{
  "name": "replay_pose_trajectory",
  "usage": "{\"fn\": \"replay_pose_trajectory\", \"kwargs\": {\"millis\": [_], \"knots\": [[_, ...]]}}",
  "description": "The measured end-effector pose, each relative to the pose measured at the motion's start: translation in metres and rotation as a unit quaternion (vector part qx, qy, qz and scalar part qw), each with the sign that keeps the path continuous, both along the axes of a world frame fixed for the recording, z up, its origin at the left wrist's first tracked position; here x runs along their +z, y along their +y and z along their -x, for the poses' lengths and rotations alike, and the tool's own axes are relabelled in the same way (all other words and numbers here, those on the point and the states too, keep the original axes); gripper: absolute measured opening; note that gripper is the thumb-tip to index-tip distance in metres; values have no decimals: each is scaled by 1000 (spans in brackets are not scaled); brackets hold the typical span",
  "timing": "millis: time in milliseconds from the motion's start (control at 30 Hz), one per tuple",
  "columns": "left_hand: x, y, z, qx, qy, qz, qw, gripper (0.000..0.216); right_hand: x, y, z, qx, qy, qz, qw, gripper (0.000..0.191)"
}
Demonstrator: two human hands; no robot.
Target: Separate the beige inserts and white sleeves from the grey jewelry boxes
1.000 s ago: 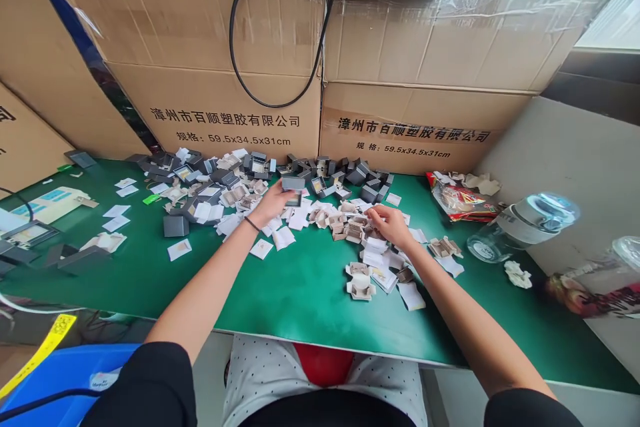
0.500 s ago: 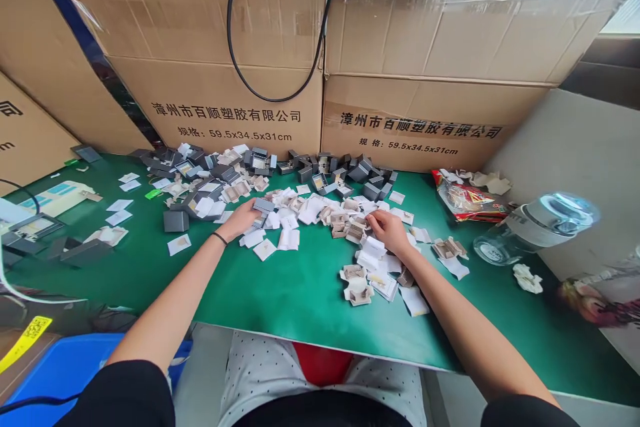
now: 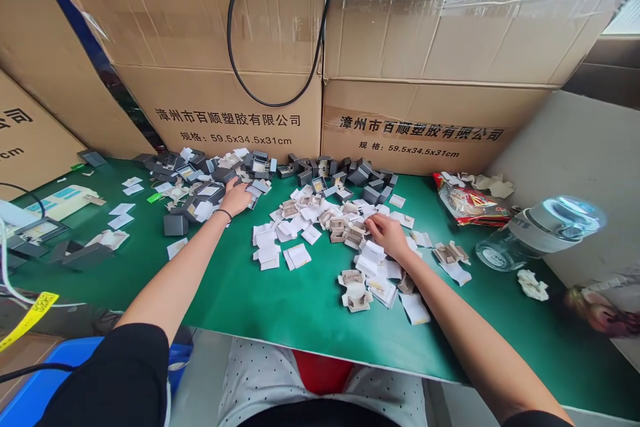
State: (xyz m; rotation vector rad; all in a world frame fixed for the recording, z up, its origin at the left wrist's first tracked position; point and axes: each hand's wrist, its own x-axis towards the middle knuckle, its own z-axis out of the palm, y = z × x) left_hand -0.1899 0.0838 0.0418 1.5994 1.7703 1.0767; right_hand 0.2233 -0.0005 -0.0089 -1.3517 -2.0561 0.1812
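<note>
Left hand among dark boxes, right hand at paper inserts

Well to the left of the left hand, paper slips lie on the green table, beyond an open box. A closed box sits nearer, just left of the left wrist, which wears a thin dark band. The left hand reaches palm down into the heap, its fingers partly bent; whether they have hold of anything cannot be told. The dark boxes crowd around its fingertips and run along beyond both hands, many open.

Between the hands lie white cards, the inserts among them closer to the right hand. That hand is half curled, thumb and forefinger close together, touching the pile; a piece pinched there cannot be made out. More cards and inserts lie just below and to the right of it. Farther right stand a snack bag, lying flat, a tilted-looking clear bottle and crumpled paper.
</note>
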Motion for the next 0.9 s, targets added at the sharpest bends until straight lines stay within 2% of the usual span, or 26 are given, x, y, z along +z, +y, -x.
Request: {"fn": "replay_pose_trajectory", "kwargs": {"millis": [167, 267, 400, 567, 733, 900], "knots": [[-12, -13, -17, -41, -56, 53, 996, 14, 1, 0, 0, -2, -4, 6, 1000, 33], [-12, -14, -17, -18, -95, 33, 995, 16, 1, 1, -1, -3, -5, 11, 1000, 33], [-13, -2, -15, 26, -122, -2, 992, 16, -1, 2, 0, -5, -3, 11, 1000, 34], [-20, 23, -27, 19, -126, 5, 992, 12, -1, 1, 0, -4, -4, 9, 1000, 35], [-16, 42, -40, -10, -134, 32, 990, 11, 2, 1, 0, -6, -7, 14, 1000, 34], [-7, 29, -45, -57, -136, 89, 985, 12, 4, 0, 1, -7, -10, 16, 1000, 34]]}}
